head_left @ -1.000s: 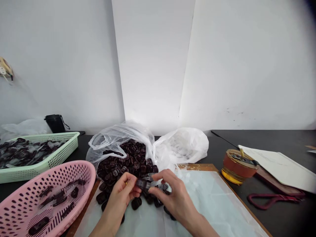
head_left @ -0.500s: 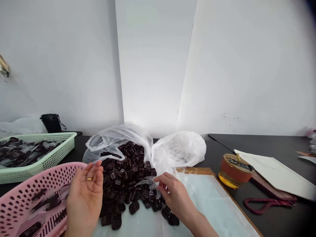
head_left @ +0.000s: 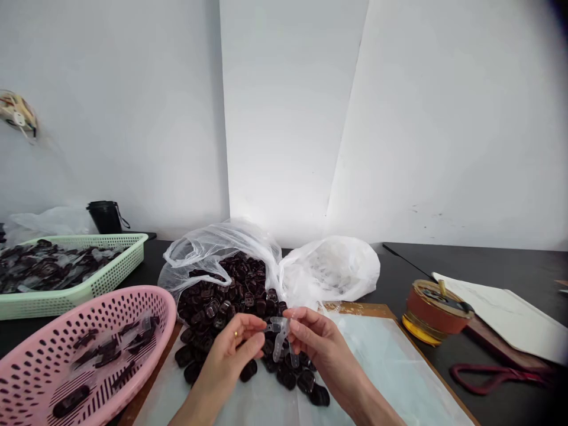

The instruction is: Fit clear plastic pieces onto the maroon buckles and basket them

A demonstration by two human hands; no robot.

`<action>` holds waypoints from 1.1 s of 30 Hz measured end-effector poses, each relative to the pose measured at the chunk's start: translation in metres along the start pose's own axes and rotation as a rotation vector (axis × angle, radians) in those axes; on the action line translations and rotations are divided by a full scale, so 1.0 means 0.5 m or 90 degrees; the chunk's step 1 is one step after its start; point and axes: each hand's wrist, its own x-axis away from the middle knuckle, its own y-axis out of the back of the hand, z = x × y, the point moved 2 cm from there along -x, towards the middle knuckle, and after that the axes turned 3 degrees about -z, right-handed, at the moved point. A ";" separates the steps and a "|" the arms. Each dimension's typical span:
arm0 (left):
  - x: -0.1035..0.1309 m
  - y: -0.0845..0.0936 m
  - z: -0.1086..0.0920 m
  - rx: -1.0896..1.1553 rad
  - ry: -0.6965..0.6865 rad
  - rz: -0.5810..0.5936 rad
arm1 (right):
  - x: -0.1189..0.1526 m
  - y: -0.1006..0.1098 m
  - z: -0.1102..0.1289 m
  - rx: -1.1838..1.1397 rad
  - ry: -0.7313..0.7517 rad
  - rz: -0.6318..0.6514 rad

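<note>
My left hand [head_left: 233, 349] and my right hand [head_left: 317, 343] meet over a heap of dark brown plastic pieces [head_left: 231, 302] spilling from an open clear bag [head_left: 208, 251]. Between both sets of fingertips sits a small clear plastic clip [head_left: 279, 334], pinched from each side. A gold ring shows on my left hand. Loose dark pieces [head_left: 306, 381] lie just under my right hand on a pale sheet [head_left: 386, 361]. The pink basket [head_left: 26, 367] to my left holds several finished dark pieces.
A green tray [head_left: 115, 269] of dark pieces stands at the far left beside a black cup [head_left: 104, 216]. A second white bag [head_left: 332, 266] lies behind. At right are a round orange tin [head_left: 432, 305], papers [head_left: 501, 310] and red scissors [head_left: 497, 376] on the black table.
My left hand went out over the pink basket and let go of a dark piece, then came back to the middle. It now joins my right hand on the clear clip.
</note>
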 end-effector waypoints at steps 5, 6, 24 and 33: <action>-0.004 -0.017 0.036 0.047 0.038 0.091 | 0.011 -0.021 -0.008 -0.042 -0.027 0.036; -0.005 -0.017 0.039 0.045 0.043 0.094 | 0.012 -0.021 -0.008 -0.039 -0.026 0.037; -0.012 0.004 0.014 -0.066 0.031 0.007 | 0.023 -0.039 -0.028 0.354 0.140 0.029; 0.005 0.025 0.001 -0.499 -0.106 0.047 | 0.015 -0.027 -0.017 0.442 0.217 -0.028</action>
